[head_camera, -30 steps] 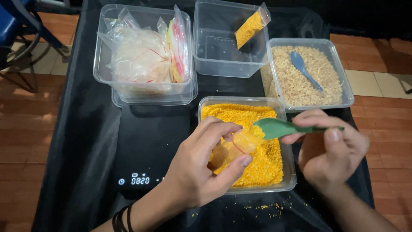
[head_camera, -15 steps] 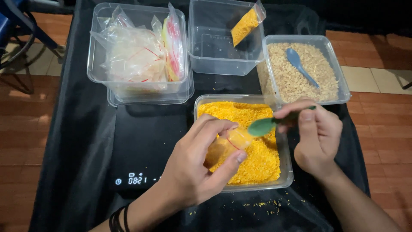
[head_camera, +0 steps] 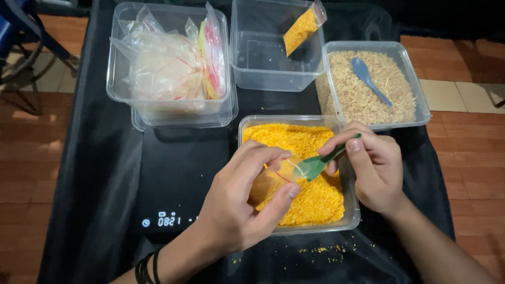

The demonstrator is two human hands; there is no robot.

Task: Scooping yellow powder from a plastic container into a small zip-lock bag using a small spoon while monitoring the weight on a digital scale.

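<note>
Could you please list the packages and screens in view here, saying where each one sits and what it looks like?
Small clear plastic bag: held open in the left hand, partly filled with yellow grains, over the yellow-grain tub.
Filled clear bag of yellow grains: leaning in the empty clear tub, top centre.
Heap of empty clear bags with red lines: in the top-left tub.
Black scale's display: lower left, pale lit digits.

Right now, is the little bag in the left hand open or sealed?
Open. The left hand holds the small clear bag over the yellow grains, and the green spoon in the right hand has its bowl at the mouth.
</note>
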